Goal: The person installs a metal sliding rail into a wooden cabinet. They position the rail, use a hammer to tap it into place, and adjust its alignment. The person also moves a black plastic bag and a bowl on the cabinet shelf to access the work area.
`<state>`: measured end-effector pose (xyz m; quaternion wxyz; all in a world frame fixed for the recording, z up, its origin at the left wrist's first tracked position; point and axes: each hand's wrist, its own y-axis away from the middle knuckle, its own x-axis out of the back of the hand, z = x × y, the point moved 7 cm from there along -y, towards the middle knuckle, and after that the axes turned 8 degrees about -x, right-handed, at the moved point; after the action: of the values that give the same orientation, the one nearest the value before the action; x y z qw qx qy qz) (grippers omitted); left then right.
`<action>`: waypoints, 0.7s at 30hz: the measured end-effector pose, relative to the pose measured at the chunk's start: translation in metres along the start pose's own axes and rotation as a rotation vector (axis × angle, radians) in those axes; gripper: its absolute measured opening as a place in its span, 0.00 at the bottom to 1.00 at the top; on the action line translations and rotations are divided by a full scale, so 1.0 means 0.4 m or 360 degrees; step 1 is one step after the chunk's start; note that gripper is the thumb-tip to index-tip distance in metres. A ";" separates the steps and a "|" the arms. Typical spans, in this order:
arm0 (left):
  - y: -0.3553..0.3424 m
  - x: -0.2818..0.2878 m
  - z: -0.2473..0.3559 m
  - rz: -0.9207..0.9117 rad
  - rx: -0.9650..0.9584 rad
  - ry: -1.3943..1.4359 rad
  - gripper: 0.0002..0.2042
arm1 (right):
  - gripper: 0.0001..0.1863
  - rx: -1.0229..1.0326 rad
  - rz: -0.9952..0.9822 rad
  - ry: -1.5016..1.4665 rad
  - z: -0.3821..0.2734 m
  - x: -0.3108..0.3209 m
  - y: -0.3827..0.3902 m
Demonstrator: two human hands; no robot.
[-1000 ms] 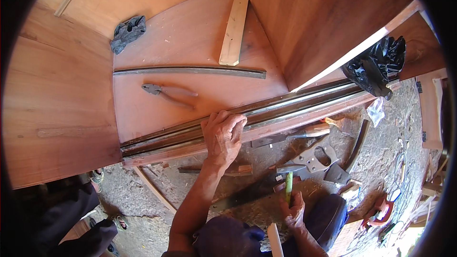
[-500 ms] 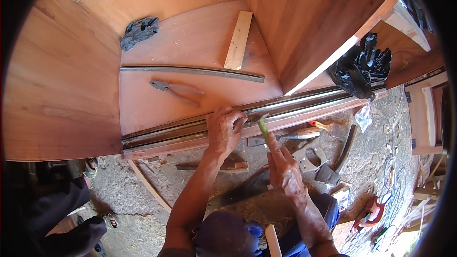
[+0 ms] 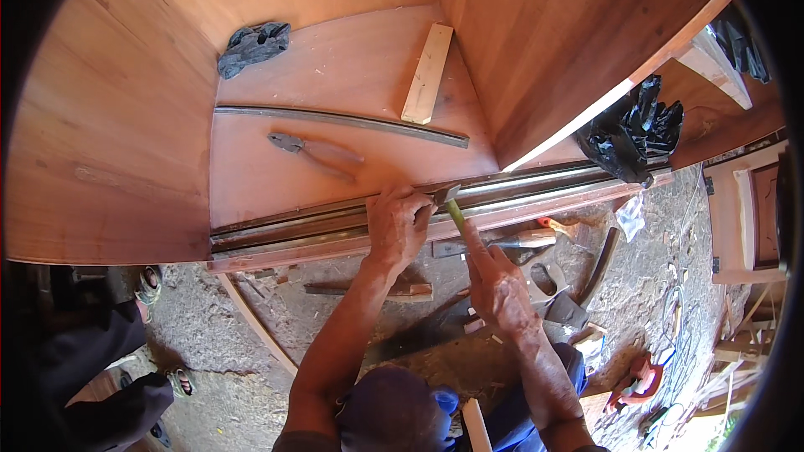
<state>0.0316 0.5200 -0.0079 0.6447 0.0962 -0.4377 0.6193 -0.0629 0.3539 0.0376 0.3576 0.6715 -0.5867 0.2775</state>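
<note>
My left hand (image 3: 397,230) rests on the dark-grooved sliding track (image 3: 327,228) along the cabinet's front edge. Its thumb and fingers are pinched together, and whatever lies between them is too small to make out. Wrapped round a hammer (image 3: 455,211) with a yellow-green handle is my right hand (image 3: 500,289). The hammer's metal head is at the track, just right of my left fingertips. On the cabinet floor behind lie pliers (image 3: 314,155), a dark thin strip (image 3: 343,119) and a pale wood block (image 3: 428,74).
Black plastic bags (image 3: 632,130) lie at the track's right end; another dark bag (image 3: 253,48) sits in the back left corner. Below the track, the ground holds a handsaw (image 3: 544,278), a wooden-handled chisel (image 3: 523,239) and wood scraps. Another person's legs (image 3: 109,351) are at the lower left.
The hammer's head has shifted slightly left and up, nearer my left fingertips. My left hand keeps its pinch at the same spot on the track. The whole view has tilted slightly.
</note>
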 end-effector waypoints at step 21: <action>0.001 0.009 0.000 -0.0138 -0.0032 0.0024 0.09 | 0.39 0.0051 0.0025 0.0127 -0.011 0.030 -0.009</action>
<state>0.0308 0.5227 -0.0055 0.6752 0.1039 -0.4344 0.5870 -0.0573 0.3504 0.0491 0.3676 0.6609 -0.5728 0.3163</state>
